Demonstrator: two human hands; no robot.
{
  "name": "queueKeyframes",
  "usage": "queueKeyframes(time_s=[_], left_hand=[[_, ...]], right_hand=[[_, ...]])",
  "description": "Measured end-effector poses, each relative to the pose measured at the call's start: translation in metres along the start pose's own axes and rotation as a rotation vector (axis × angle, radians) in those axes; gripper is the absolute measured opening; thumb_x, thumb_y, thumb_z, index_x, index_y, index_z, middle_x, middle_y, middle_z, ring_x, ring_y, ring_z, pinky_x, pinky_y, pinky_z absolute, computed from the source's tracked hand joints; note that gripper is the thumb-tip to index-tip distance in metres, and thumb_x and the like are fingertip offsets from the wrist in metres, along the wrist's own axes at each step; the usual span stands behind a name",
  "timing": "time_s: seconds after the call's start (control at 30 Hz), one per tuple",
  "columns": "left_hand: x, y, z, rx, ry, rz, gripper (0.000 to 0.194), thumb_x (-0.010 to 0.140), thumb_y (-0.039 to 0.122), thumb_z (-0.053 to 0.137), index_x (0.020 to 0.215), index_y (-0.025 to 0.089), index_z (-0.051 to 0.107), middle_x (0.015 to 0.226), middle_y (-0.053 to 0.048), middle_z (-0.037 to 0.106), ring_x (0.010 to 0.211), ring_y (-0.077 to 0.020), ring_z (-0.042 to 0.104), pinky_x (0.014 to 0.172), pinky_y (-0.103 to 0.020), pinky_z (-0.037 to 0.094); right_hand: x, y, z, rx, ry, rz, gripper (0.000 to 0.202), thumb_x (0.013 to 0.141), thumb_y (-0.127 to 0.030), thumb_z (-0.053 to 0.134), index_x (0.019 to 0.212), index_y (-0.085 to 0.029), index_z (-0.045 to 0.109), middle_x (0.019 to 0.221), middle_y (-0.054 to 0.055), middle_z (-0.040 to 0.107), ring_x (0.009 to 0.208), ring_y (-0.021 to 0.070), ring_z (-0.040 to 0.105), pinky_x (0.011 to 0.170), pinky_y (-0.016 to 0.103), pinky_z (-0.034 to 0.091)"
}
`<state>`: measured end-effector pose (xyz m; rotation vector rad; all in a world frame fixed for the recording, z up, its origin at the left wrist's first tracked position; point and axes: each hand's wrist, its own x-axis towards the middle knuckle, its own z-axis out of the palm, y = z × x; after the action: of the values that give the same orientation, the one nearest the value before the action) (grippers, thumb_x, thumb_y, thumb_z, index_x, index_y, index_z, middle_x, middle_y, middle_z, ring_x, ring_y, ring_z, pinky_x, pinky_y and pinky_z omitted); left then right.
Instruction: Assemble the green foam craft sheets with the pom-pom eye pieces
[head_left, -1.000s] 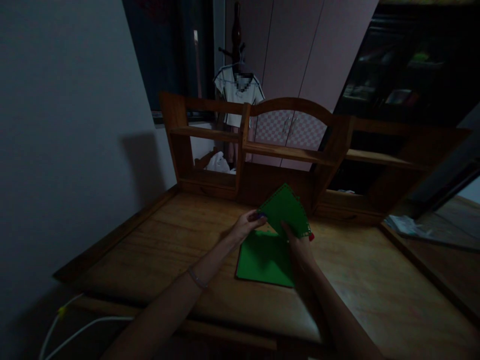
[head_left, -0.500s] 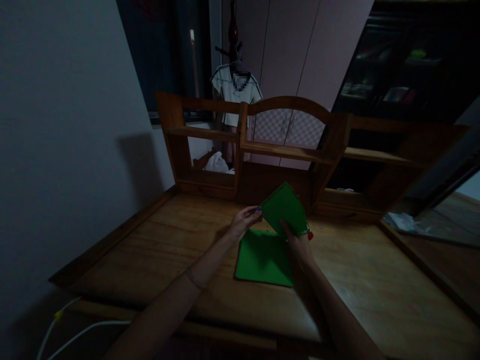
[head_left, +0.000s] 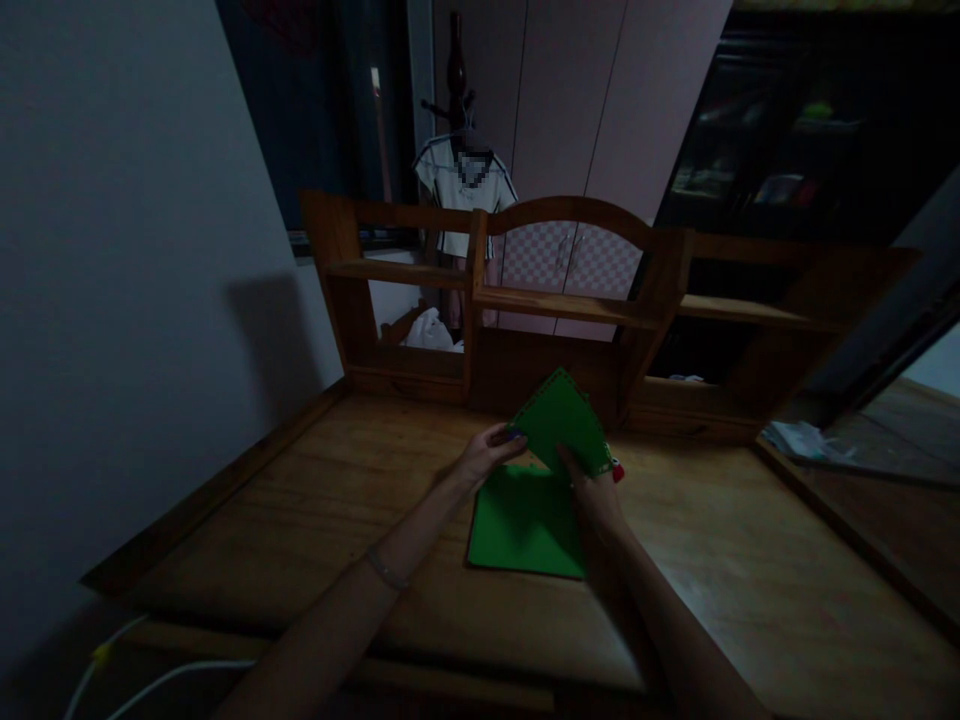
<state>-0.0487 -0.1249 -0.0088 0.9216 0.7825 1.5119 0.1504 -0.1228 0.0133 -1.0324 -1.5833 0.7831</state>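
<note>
Green Piece, Held Raised Above a Green Sheet

Wardrobe (head_left: 555, 120): pale pink, checked lower doors, at the back of the room.
Table (head_left: 337, 540): wooden, light grain, dim light.
Shelf unit (head_left: 566, 302): brown wood, arched top in the middle, along the table's far side.
Shirt (head_left: 448, 200): white with dark trim, on a hanger behind the shelf unit.
Green sheet (head_left: 517, 535): flat on the table, near the person, its right part behind the right hand and forearm.
Green piece (head_left: 566, 420): tilted, one corner up, row of small marks or holes along the upper edges; raised over the far part of the green sheet.
Right hand (head_left: 598, 497): grip clamped on the green piece at its lower edge, one digit laid on the near face.
Left hand (head_left: 484, 457): grip closed on a small blue item (head_left: 514, 434) at the green piece's left corner; contact with the corner itself too dark to tell.
Bracelet (head_left: 386, 569): thin, on the left forearm.
Red item (head_left: 618, 470): small, at the green piece's right corner, partly hidden.
</note>
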Motion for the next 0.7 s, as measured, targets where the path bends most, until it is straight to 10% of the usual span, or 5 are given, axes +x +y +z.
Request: queueKeyframes(time_s=[0.7], left_hand=[[-0.005,0.002,0.004,-0.024,0.004,-0.015,0.048,0.058,0.023,0.085,0.102,0.013,0.067,0.103,-0.008,0.067,0.09,-0.0164,0.063,0.09,-0.031,0.047]], right_hand=[[-0.001,0.002,0.005,0.094,-0.014,-0.018,0.053,0.075,-0.046,0.065,0.119,-0.017,0.059,0.119,0.011,0.064,0.111,0.0269,0.058,0.098,0.04,0.043]])
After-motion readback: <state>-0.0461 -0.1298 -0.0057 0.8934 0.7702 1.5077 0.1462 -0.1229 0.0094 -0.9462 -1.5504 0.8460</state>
